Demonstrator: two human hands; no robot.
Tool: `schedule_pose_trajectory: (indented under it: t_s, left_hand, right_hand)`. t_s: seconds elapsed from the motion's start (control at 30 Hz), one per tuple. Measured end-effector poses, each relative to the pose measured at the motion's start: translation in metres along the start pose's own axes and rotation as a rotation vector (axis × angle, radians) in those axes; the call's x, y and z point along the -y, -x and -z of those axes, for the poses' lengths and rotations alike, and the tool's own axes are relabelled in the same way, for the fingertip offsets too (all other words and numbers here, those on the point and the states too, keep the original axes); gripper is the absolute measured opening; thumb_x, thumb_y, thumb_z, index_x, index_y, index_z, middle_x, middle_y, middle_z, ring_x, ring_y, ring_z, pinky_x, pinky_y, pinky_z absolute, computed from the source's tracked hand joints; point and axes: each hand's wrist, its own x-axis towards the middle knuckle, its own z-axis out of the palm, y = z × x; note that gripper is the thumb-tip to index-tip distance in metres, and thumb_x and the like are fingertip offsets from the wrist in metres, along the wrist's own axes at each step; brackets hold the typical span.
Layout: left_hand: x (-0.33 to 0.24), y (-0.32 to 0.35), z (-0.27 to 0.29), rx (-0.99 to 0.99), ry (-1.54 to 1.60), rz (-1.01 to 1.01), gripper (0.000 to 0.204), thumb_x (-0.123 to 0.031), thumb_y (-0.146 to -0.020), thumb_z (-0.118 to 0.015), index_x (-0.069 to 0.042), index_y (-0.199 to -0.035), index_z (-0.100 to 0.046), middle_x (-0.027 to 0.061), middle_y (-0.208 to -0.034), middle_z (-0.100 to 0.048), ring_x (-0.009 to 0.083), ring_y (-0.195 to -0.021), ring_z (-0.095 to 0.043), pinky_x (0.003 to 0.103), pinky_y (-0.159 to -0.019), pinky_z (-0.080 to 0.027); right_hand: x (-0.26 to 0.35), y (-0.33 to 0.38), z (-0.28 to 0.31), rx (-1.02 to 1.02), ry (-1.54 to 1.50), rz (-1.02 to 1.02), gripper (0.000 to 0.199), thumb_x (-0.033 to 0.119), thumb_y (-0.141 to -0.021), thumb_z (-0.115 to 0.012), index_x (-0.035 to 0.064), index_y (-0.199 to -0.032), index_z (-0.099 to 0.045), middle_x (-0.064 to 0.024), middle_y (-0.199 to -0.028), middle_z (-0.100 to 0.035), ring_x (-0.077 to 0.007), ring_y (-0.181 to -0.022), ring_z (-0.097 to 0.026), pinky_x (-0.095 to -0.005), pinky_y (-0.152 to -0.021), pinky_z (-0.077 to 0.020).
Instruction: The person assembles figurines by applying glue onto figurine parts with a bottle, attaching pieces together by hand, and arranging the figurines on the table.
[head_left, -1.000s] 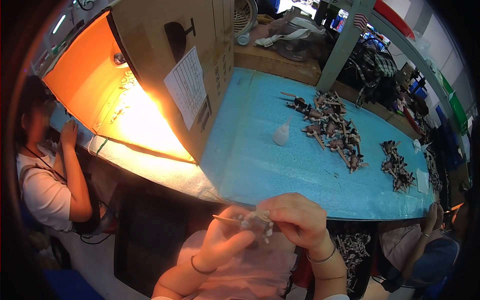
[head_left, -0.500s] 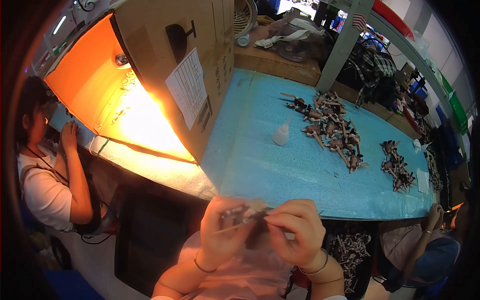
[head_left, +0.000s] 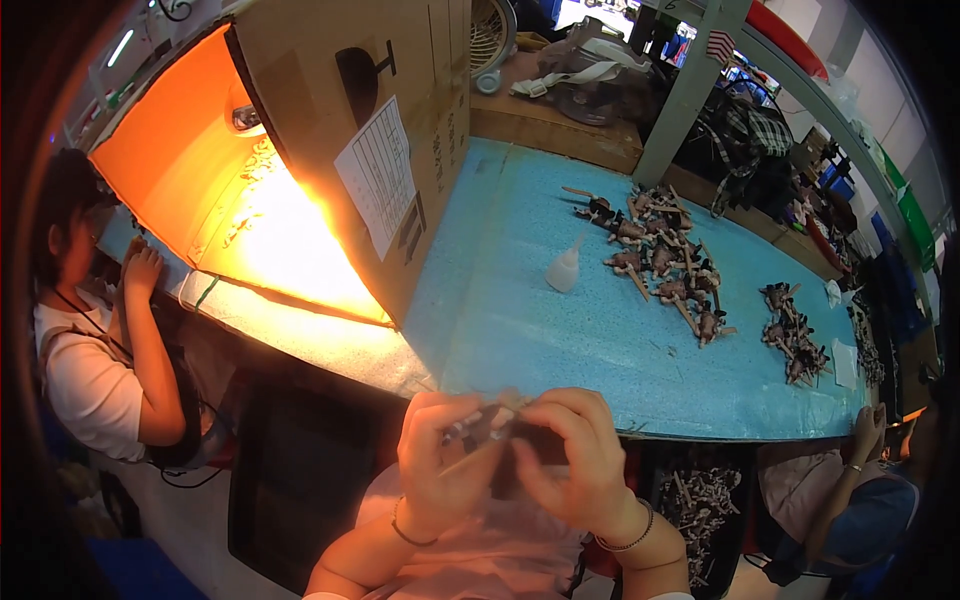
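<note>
Shift at the hands: compared with half a second ago, the right hand [head_left: 575, 455] has come in leftward toward the left hand [head_left: 440, 460], narrowing the space between them; the left hand is nearly where it was.
Blue tabletop: the broad work surface [head_left: 510, 330] spreads behind both hands, its near edge just beyond the fingers.
Cardboard box: a tall carton [head_left: 300, 70] stands at the left of the tabletop, its open side glowing orange, with a white printed sheet [head_left: 378, 175] on its outer wall.
Neighbours: one person [head_left: 90, 385] sits at far left with raised hands; another person [head_left: 865, 505] is at the right edge.
Figure groups: a larger cluster of small brown and black figures [head_left: 663, 258] lies right of centre, and a smaller cluster [head_left: 793, 340] lies apart, farther right.
Pale parts: a heap of little pieces [head_left: 702, 505] lies below the table edge, right of the right hand.
Left fingers: curled nearly closed, with the small piece held between them and the thumb.
Right fingers: bent at the piece's right end, thumb spread lower; I cannot tell how firmly they have hold of it.
White bottle: a small pointed-nozzle bottle [head_left: 563, 272] stands left of the larger cluster.
Small piece: this pale-and-dark item [head_left: 490, 425] sits between the two hands, blurred and partly hidden.
</note>
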Motion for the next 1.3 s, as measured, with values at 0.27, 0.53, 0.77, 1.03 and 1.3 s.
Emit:
schedule_pose_trajectory:
  t_s: [0.27, 0.53, 0.77, 1.03, 1.3]
  left_hand:
    - [-0.003, 0.003, -0.016, -0.046, 0.302, 0.268, 0.043, 0.007, -0.067, -0.07, -0.002, -0.103, -0.048, 0.0091, -0.096, -0.049, 0.0149, -0.086, -0.052, 0.026, -0.073, -0.044]
    - [-0.014, -0.025, 0.008, 0.261, 0.018, -0.096, 0.066, -0.019, -0.056, -0.082, -0.004, -0.111, -0.049, 0.0099, -0.101, -0.054, 0.023, -0.085, -0.054, 0.034, -0.074, -0.043]
    - [-0.019, -0.02, 0.01, 0.219, -0.063, -0.324, 0.065, -0.029, -0.054, -0.081, -0.006, -0.108, -0.054, 0.0024, -0.096, -0.058, 0.017, -0.076, -0.054, 0.031, -0.068, -0.038]
    - [-0.028, -0.025, 0.016, 0.251, -0.145, -0.254, 0.069, -0.031, -0.052, -0.083, -0.007, -0.109, -0.052, 0.001, -0.091, -0.058, 0.0167, -0.076, -0.053, 0.03, -0.07, -0.037]
    - [-0.028, -0.024, 0.019, 0.357, -0.104, -0.15, 0.072, -0.033, -0.05, -0.084, -0.007, -0.109, -0.051, 0.0008, -0.088, -0.057, 0.0181, -0.08, -0.053, 0.031, -0.074, -0.037]
  right_hand:
    - [-0.017, 0.012, -0.021, -0.105, 0.217, 0.09, 0.056, 0.003, -0.058, -0.073, 0.0018, -0.108, -0.047, -0.0132, -0.102, -0.05, -0.0302, -0.091, -0.051, -0.037, -0.076, -0.042]
    - [-0.034, 0.026, -0.007, -0.025, -0.485, -0.078, 0.058, 0.015, -0.058, -0.082, 0.0027, -0.104, -0.05, -0.0128, -0.1, -0.051, -0.0257, -0.09, -0.052, -0.0334, -0.078, -0.0429]
    - [-0.033, 0.018, -0.001, 0.039, -0.55, 0.077, 0.053, 0.018, -0.06, -0.081, 0.0025, -0.102, -0.053, -0.0121, -0.101, -0.053, -0.026, -0.091, -0.053, -0.0341, -0.079, -0.0432]
    - [-0.023, 0.017, 0.001, 0.049, -0.316, 0.084, 0.057, 0.015, -0.059, -0.081, 0.0015, -0.107, -0.054, -0.0132, -0.102, -0.053, -0.0261, -0.091, -0.054, -0.0339, -0.077, -0.0445]
    - [-0.021, 0.019, 0.004, 0.081, -0.301, 0.058, 0.059, 0.015, -0.056, -0.082, 0.0038, -0.107, -0.055, -0.0118, -0.098, -0.052, -0.0257, -0.09, -0.053, -0.0334, -0.076, -0.0444]
